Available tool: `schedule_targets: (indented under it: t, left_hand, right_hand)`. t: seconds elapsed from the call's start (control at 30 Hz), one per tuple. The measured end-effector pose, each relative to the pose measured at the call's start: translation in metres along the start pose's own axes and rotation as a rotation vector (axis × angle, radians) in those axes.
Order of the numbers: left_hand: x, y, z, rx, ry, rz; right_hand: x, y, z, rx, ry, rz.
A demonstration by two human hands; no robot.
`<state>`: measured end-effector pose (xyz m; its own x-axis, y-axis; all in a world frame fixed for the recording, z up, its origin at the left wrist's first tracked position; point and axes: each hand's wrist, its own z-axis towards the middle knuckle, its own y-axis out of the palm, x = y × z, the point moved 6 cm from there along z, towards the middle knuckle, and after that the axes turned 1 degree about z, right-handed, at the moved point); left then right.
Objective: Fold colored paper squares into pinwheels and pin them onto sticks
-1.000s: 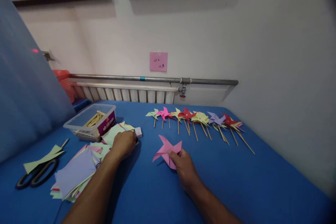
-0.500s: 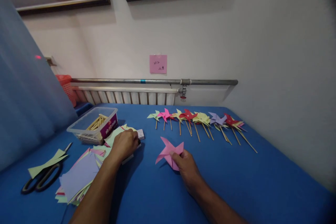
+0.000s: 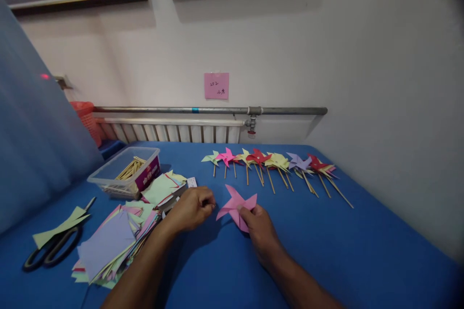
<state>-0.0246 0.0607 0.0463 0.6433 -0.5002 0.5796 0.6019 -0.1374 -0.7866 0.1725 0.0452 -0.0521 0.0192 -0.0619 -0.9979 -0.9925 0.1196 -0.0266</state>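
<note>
Two hands at pink pinwheel; right hand fingers pinching it; left hand fingers curled beside.

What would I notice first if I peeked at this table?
Probably the pink paper pinwheel in the middle of the blue table, pinched by the right hand, with the left hand closing in beside it. Behind it lies a row of finished pinwheels on sticks.

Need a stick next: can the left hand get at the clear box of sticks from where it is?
Probably yes. The left hand sits near the pink pinwheel; the open-topped box lies behind the paper stack, with nothing standing between.
</note>
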Motion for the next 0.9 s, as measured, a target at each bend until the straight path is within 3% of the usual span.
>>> schedule_targets:
  t: [0.1, 0.23, 0.3, 0.4, 0.6, 0.77, 0.9]
  left_hand:
    - [-0.003, 0.003, 0.001, -0.045, -0.026, 0.154]
    - [-0.008, 0.019, 0.002, -0.196, -0.074, 0.521]
    - [-0.010, 0.025, 0.002, -0.252, -0.091, 0.590]
    - [-0.014, 0.025, 0.001, -0.293, -0.101, 0.541]
    - [-0.021, 0.015, 0.001, -0.265, -0.216, 0.402]
    - [-0.026, 0.022, 0.001, -0.260, -0.365, 0.418]
    - [-0.027, 0.026, 0.001, -0.262, -0.400, 0.391]
  right_hand:
    - [-0.002, -0.006, 0.003, 0.044, -0.006, -0.030]
    - [-0.005, -0.011, 0.008, 0.073, -0.010, -0.147]
    - [-0.005, -0.011, 0.009, 0.075, -0.003, -0.169]
    - [-0.003, -0.010, 0.010, 0.058, -0.012, -0.170]
    - [0.001, -0.012, 0.011, 0.088, -0.014, -0.131]
    - [0.007, -0.012, 0.014, 0.077, 0.001, -0.102]
    - [0.010, -0.011, 0.014, 0.072, 0.015, -0.101]
